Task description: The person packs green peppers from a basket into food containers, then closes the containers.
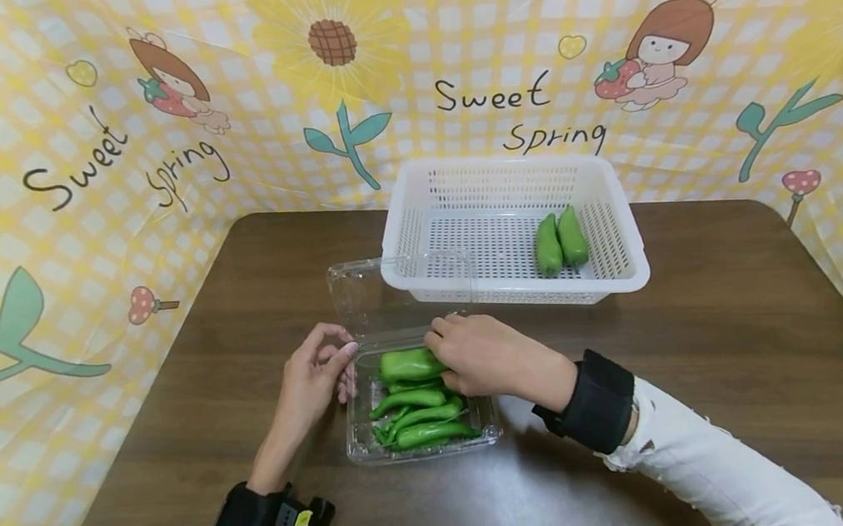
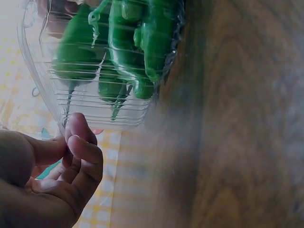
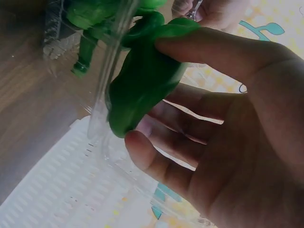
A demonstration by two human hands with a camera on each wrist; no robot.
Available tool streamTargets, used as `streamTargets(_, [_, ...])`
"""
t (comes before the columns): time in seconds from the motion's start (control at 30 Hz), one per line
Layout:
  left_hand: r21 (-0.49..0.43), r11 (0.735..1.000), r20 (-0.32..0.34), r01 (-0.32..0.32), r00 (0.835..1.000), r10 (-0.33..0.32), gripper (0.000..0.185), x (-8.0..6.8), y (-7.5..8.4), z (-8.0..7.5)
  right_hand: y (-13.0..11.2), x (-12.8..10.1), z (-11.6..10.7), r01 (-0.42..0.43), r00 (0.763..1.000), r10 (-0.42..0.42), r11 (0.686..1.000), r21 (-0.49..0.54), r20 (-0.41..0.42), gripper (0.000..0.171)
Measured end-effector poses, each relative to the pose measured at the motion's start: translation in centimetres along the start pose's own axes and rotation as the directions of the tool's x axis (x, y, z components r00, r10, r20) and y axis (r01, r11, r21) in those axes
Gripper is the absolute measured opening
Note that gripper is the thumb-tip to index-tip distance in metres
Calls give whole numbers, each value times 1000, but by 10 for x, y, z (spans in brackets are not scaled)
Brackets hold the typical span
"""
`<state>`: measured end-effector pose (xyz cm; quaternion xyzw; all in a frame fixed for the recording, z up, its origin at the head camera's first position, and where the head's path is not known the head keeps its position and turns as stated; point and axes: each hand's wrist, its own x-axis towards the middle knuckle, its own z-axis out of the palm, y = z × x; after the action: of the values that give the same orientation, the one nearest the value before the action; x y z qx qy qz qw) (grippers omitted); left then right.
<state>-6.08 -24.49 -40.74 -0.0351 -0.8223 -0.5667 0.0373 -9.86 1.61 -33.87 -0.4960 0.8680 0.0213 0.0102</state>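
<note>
Right hand (image 1: 484, 356): its grip is pinching the top green pepper (image 1: 409, 365) in the clear plastic box (image 1: 424, 448).
Left hand (image 1: 314, 378): its grip is pinching the box's edge.

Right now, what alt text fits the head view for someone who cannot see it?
A right hand grips a green pepper in a clear plastic box on a brown table, while the left hand holds the box's edge. Behind, a white basket holds two peppers.

Staged tabletop booth: wooden table (image 1: 699, 339) inside cartoon "Sweet Spring" backdrop (image 1: 497, 89).
</note>
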Motion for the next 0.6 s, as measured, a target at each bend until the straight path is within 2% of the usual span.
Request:
streamTargets(0.23, [2, 1000, 7, 4, 1000, -4, 17, 0, 2, -1, -2, 2, 5, 0, 1000, -1, 1000, -25, -10, 35])
streamTargets(0.6, [3, 999, 7, 54, 998, -54, 19, 0, 3, 0, -7, 1, 11, -9, 998, 5, 997, -80, -57, 44])
